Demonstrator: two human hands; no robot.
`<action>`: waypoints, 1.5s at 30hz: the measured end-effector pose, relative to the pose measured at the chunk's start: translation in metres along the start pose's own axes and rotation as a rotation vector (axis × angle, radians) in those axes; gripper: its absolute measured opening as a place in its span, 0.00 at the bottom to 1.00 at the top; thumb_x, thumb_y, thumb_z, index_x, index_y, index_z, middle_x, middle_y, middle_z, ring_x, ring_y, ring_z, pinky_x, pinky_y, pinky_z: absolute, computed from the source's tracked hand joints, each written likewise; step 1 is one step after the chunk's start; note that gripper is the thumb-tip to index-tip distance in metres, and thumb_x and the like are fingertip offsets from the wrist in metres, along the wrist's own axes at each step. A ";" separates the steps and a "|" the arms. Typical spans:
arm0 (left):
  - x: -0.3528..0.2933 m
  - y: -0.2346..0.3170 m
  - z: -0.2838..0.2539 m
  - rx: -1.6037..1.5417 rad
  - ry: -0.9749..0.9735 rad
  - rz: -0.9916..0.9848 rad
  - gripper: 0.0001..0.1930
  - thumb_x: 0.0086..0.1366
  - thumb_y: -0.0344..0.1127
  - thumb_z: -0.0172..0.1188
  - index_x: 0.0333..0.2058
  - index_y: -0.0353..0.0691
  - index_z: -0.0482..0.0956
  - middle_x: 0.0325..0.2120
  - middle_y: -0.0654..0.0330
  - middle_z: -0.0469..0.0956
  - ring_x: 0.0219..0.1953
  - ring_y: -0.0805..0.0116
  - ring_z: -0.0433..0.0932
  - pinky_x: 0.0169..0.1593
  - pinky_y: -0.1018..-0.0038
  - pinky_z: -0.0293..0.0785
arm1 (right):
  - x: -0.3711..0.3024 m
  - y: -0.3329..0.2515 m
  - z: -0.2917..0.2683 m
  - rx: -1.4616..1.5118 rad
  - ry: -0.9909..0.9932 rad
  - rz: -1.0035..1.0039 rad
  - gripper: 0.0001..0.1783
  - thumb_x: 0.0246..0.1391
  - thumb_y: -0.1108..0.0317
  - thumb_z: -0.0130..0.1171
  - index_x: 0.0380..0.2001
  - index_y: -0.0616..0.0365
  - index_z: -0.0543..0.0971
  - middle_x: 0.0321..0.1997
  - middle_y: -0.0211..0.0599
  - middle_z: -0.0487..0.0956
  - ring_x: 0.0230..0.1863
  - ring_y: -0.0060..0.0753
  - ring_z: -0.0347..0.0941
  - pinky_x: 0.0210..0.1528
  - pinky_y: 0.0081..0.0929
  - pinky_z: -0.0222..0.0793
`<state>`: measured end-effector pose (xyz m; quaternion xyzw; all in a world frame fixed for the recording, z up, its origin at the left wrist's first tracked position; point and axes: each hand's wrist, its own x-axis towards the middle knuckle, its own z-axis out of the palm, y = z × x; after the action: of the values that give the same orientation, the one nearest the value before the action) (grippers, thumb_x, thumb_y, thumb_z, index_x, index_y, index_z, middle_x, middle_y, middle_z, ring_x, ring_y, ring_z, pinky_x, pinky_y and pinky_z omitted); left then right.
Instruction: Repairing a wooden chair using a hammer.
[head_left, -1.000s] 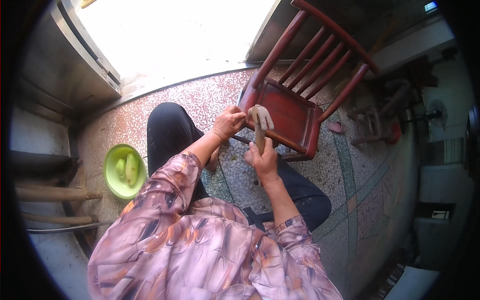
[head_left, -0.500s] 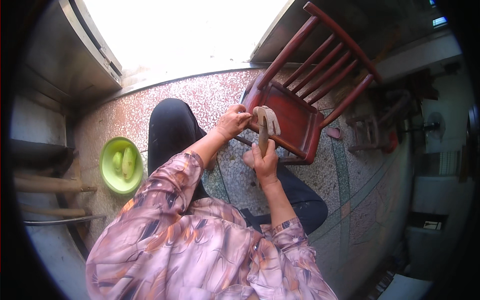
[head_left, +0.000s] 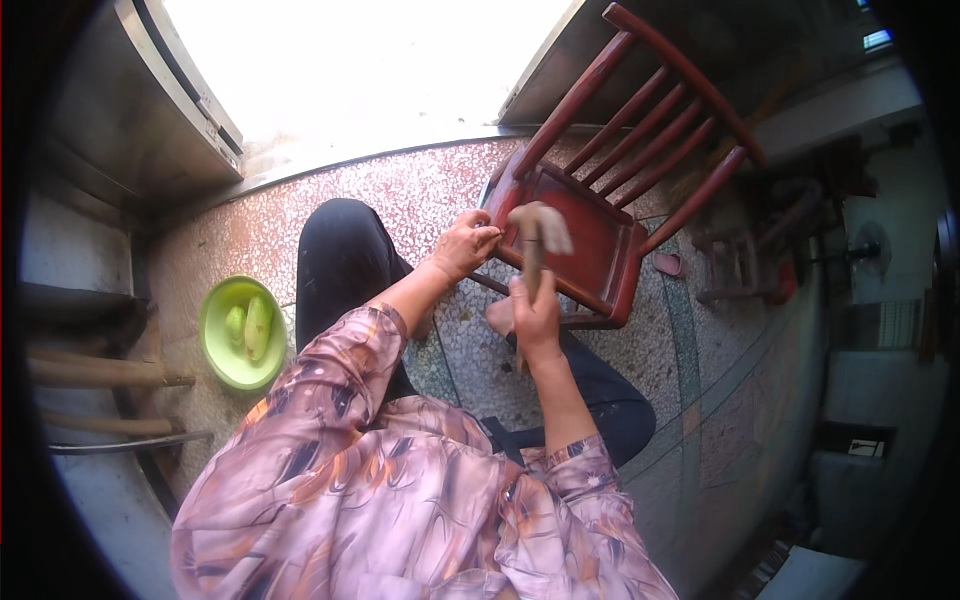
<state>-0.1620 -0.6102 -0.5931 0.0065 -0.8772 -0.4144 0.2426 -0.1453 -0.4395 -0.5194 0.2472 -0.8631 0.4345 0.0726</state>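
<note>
A reddish-brown wooden chair [head_left: 575,230] stands ahead and to the right, its slatted back leaning away toward the upper right. Close to the chair's near left corner, by the seat edge, is my left hand [head_left: 466,246]; its fingers are pinched together, and whatever they hold is too small to make out. My right hand [head_left: 535,318] is wrapped around the handle of a claw hammer [head_left: 533,258]. The hammer's head, smeared by motion, is over the near part of the seat, just right of my left fingertips.
On the speckled floor [head_left: 400,168] to my left sits a green basin [head_left: 212,362] with two pale green gourds [head_left: 257,328] in it. A pink slipper [head_left: 668,265] lies right of the chair. Behind it are a dark wooden stool [head_left: 735,265] and a standing fan [head_left: 868,250].
My right hand and the hammer have shifted slightly to the right and up, and the hammer head is now blurred. The left hand and the chair hold their places.
</note>
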 end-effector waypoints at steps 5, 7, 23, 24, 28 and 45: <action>-0.006 -0.006 0.003 0.003 -0.028 -0.024 0.08 0.57 0.39 0.59 0.33 0.45 0.82 0.43 0.54 0.73 0.45 0.54 0.73 0.47 0.66 0.72 | 0.001 -0.006 -0.007 0.196 -0.162 0.400 0.13 0.57 0.61 0.55 0.36 0.60 0.69 0.19 0.33 0.70 0.11 0.21 0.65 0.13 0.21 0.60; -0.006 -0.009 0.002 0.019 -0.108 -0.032 0.15 0.57 0.41 0.59 0.43 0.45 0.78 0.47 0.50 0.70 0.50 0.50 0.70 0.53 0.65 0.68 | 0.001 -0.023 -0.015 0.216 -0.138 0.360 0.13 0.57 0.61 0.55 0.35 0.60 0.69 0.17 0.31 0.70 0.11 0.21 0.65 0.13 0.21 0.59; -0.012 -0.019 0.019 -0.234 -0.457 -0.500 0.49 0.52 0.40 0.63 0.62 0.30 0.38 0.53 0.32 0.63 0.58 0.45 0.63 0.60 0.64 0.60 | -0.019 0.000 0.016 0.372 -0.162 0.548 0.13 0.58 0.61 0.52 0.34 0.60 0.67 0.15 0.26 0.65 0.09 0.16 0.60 0.10 0.17 0.55; -0.013 -0.019 0.019 -0.234 -0.455 -0.502 0.49 0.52 0.40 0.63 0.62 0.30 0.38 0.53 0.32 0.63 0.58 0.45 0.63 0.60 0.64 0.60 | -0.016 -0.003 0.014 0.373 -0.164 0.548 0.13 0.58 0.61 0.52 0.34 0.60 0.67 0.15 0.26 0.65 0.09 0.16 0.60 0.10 0.17 0.55; -0.016 -0.026 0.023 -0.154 -0.425 -0.464 0.46 0.53 0.38 0.62 0.62 0.30 0.40 0.53 0.33 0.62 0.58 0.45 0.64 0.59 0.64 0.61 | -0.009 -0.025 -0.001 0.623 -0.126 0.539 0.12 0.60 0.61 0.50 0.35 0.58 0.64 0.15 0.27 0.65 0.10 0.18 0.60 0.12 0.17 0.58; -0.019 -0.029 0.028 -0.191 -0.433 -0.508 0.45 0.55 0.39 0.60 0.62 0.31 0.39 0.53 0.34 0.63 0.57 0.45 0.64 0.59 0.65 0.61 | -0.015 -0.020 -0.004 0.735 -0.080 0.623 0.14 0.59 0.61 0.51 0.39 0.60 0.64 0.16 0.30 0.66 0.09 0.21 0.62 0.10 0.19 0.60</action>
<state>-0.1627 -0.6051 -0.6374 0.1136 -0.8358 -0.5337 -0.0604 -0.1228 -0.4406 -0.5075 0.0026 -0.6874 0.7019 -0.1864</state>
